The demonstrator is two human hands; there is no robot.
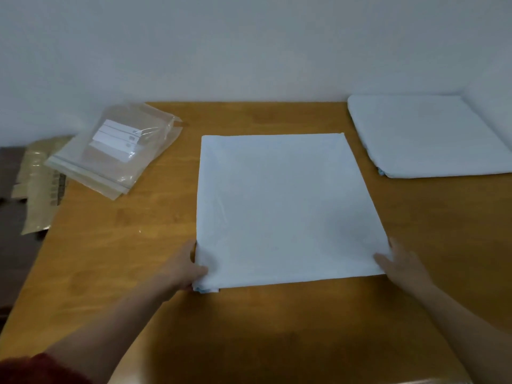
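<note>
fingers of left hand [181, 268], right hand [403, 263] pinch folded cloth [285, 206] corners, tips hidden underneath; second cloth [424, 134] cropped.

Table [124, 245], folded cloth [285, 209], second cloth [426, 134], bags [116, 151]

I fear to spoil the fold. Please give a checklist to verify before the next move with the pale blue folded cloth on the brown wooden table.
1. Left hand pinches the near left corner of the pale blue folded cloth: ok.
2. Right hand grips the near right corner: cannot tell; thumb lies on top, fingers partly hidden.
3. Cloth lies flat on the brown wooden table: ok.
4. Layers aligned at the near left corner: not ok, they bunch out.
5. Second folded pale cloth and stack of clear plastic bags lie apart from it: ok.
</note>
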